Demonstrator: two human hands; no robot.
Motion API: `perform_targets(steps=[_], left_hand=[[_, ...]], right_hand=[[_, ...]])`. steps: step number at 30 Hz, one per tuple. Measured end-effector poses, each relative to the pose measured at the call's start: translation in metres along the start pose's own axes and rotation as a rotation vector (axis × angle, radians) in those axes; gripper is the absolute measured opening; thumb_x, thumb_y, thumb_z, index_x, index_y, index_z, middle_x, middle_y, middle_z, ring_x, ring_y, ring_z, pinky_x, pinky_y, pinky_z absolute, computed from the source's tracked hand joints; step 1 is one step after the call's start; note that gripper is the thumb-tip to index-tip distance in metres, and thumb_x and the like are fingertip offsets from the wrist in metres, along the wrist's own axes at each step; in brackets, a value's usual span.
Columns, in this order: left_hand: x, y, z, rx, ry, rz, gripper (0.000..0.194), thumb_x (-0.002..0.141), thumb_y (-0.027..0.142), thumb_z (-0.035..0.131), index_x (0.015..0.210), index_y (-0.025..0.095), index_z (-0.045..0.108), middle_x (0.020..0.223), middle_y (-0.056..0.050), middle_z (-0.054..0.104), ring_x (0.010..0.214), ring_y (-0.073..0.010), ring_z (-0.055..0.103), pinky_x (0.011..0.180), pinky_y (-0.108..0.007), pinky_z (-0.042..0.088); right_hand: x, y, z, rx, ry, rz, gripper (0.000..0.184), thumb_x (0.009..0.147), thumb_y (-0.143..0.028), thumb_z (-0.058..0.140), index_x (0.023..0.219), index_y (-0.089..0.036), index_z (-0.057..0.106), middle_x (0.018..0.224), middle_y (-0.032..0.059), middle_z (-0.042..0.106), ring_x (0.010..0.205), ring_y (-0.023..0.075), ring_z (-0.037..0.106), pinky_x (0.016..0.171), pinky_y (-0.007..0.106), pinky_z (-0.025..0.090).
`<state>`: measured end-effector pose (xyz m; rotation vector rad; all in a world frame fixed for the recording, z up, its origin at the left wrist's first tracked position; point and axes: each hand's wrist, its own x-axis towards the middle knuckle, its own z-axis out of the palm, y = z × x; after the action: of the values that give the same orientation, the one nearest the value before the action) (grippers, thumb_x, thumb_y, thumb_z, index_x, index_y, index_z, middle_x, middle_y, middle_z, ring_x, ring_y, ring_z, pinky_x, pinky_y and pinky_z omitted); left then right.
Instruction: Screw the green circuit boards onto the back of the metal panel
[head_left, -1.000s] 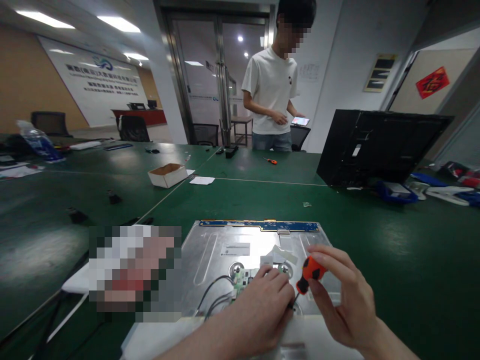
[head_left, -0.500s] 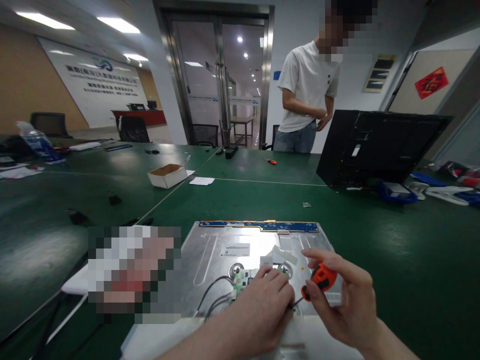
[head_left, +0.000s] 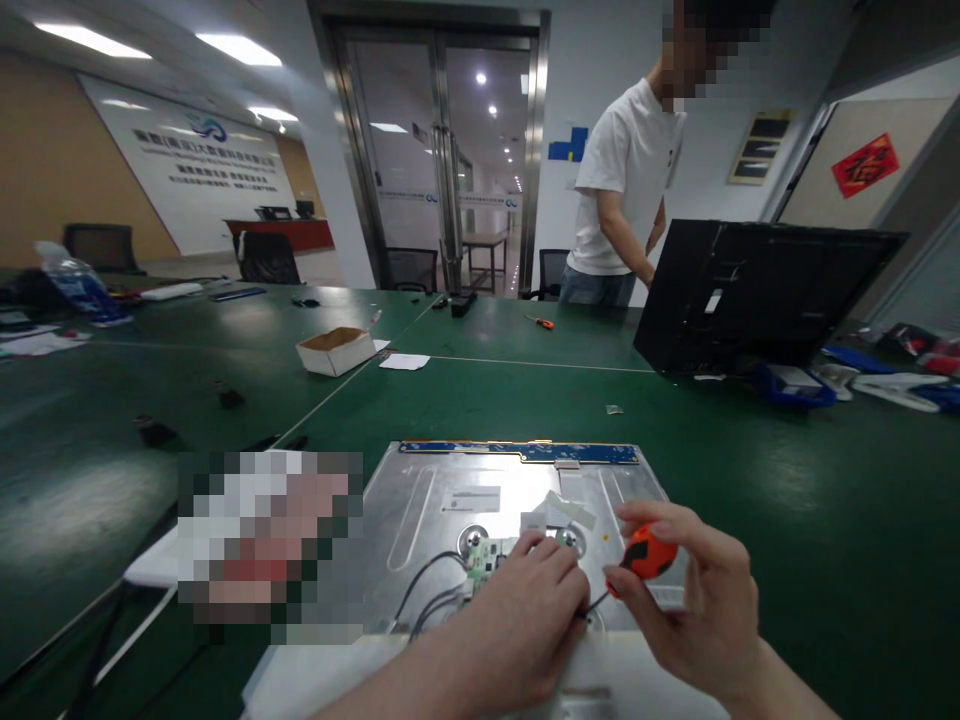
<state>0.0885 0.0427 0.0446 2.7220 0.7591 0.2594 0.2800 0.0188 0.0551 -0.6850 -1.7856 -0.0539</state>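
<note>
My right hand (head_left: 697,590) pinches an orange and black screwdriver (head_left: 651,552) between thumb and fingers. Its thin shaft slants down left toward my left hand (head_left: 536,600), where the tip is hidden. The left hand is bent over a small green circuit board (head_left: 484,558), fingers curled and their tips out of sight; what they hold cannot be made out. Beneath both lies a silver metal panel (head_left: 405,505) with a blue circuit strip (head_left: 517,453) along its far edge. Black cables (head_left: 420,590) run from the green board.
A white box (head_left: 336,352), a paper (head_left: 405,361) and a second screwdriver (head_left: 541,322) lie farther back on the green table (head_left: 480,400). A person (head_left: 626,190) stands behind a black screen housing (head_left: 765,290) at the right. A blurred-out object (head_left: 262,540) is at my left.
My right hand has shifted slightly right, and the screwdriver handle has turned in its fingers. My left hand stays in place. The other person has moved right, an arm now reaching toward the black housing.
</note>
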Motion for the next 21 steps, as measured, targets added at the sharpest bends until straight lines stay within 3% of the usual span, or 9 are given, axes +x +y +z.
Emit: perform_targets(steps=[3, 12, 17, 21], left_hand=[[0.0006, 0.0008, -0.0006, -0.003, -0.012, -0.012, 0.015, 0.092, 0.017, 0.053, 0.106, 0.019, 0.058, 0.107, -0.007, 0.063, 0.104, -0.0254, 0.056, 0.099, -0.043, 0.039], [0.0003, -0.0016, 0.0031, 0.015, 0.021, 0.011, 0.02, 0.092, 0.017, 0.054, 0.111, 0.019, 0.056, 0.111, -0.007, 0.063, 0.106, -0.0252, 0.056, 0.102, -0.044, 0.037], [0.0006, -0.0003, 0.0011, 0.021, -0.005, 0.004, 0.017, 0.091, 0.016, 0.054, 0.108, 0.018, 0.057, 0.111, -0.008, 0.063, 0.106, -0.0256, 0.056, 0.101, -0.044, 0.038], [0.0013, 0.0002, 0.0009, 0.016, -0.01, -0.001, 0.012, 0.093, 0.017, 0.053, 0.104, 0.018, 0.058, 0.106, -0.007, 0.063, 0.102, -0.0251, 0.057, 0.099, -0.044, 0.04]], right_hand=[[-0.0012, 0.0014, 0.0016, -0.003, 0.019, 0.007, 0.057, 0.079, -0.005, 0.065, 0.13, -0.019, 0.043, 0.111, 0.0085, 0.064, 0.092, 0.0176, 0.068, 0.078, 0.031, 0.059], [0.0067, -0.0037, -0.0029, -0.17, -0.046, -0.058, 0.043, 0.086, -0.005, 0.056, 0.128, -0.015, 0.052, 0.118, 0.012, 0.06, 0.107, 0.019, 0.062, 0.083, 0.029, 0.058], [0.005, -0.0048, -0.0039, -0.109, -0.083, -0.047, 0.05, 0.086, -0.003, 0.05, 0.135, -0.013, 0.046, 0.125, 0.0144, 0.061, 0.12, 0.0218, 0.059, 0.094, 0.035, 0.056], [-0.0025, -0.0004, -0.0006, -0.011, -0.02, -0.001, 0.06, 0.081, -0.005, 0.064, 0.134, -0.02, 0.043, 0.117, 0.0101, 0.065, 0.106, 0.021, 0.067, 0.086, 0.034, 0.059]])
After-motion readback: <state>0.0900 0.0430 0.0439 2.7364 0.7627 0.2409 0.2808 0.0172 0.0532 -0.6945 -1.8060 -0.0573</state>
